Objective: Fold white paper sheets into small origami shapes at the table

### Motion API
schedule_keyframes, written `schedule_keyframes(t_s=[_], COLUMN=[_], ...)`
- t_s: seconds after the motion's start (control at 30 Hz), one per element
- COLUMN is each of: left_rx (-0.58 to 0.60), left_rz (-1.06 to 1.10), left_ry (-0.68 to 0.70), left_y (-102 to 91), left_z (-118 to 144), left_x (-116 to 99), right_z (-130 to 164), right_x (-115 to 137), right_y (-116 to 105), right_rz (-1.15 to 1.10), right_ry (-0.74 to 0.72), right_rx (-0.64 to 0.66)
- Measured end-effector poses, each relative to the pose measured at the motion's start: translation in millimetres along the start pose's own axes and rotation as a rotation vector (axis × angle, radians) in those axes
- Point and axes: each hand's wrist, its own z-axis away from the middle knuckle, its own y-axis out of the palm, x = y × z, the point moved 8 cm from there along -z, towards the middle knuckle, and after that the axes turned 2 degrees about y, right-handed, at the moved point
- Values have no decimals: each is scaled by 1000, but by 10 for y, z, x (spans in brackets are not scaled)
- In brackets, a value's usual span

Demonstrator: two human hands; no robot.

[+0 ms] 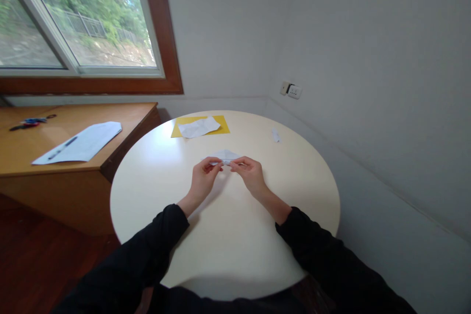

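The left hand (203,174) and the right hand (250,172) each pinch the near edge of a folded white paper (225,154) between thumb and fingers, over the middle of the round cream bench (235,240). Farther off, a creased sheet (198,128) lies on a yellow sheet (224,125) at the bench's far left, and a small white strip (275,135) lies toward its far right.

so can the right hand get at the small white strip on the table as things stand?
Probably yes: nothing visible stands between the right hand and the strip, though it is pinching the folded paper.
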Motion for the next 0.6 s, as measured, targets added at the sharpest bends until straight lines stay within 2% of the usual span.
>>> schedule_keyframes(t_s=[0.6], left_rx=[-14], left_rz=[-78], left_ry=[16], left_y=[-32], left_z=[5], left_x=[-33], right_z=[43], right_x=[38], right_y=[63], right_rz=[-67], right_ry=[56], right_rx=[52])
